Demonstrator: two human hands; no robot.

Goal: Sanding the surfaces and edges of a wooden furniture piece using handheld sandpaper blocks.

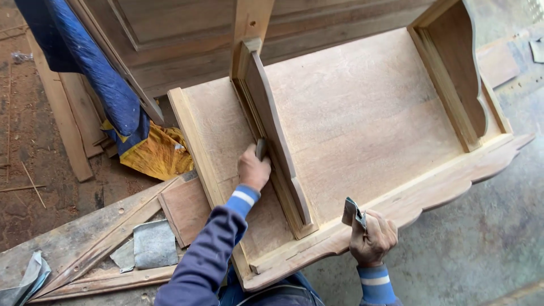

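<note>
A bare wooden shelf unit [362, 107] lies on its back in front of me, with an upright divider [272, 124] and a scalloped front rail [430, 192]. My left hand [253, 169] presses a small grey piece of sandpaper [260, 148] against the left face of the divider. My right hand [371, 238] rests on the front rail and pinches a folded grey scrap of sandpaper [351, 211]. Both arms wear blue sleeves with white-striped cuffs.
A wooden panelled door [187, 34] leans behind the shelf. Blue cloth [96, 68] and a yellow bag [156, 153] lie at the left. Loose planks [85, 243] and grey sandpaper sheets [153, 243] sit on the dirt floor. Concrete floor [481, 243] lies to the right.
</note>
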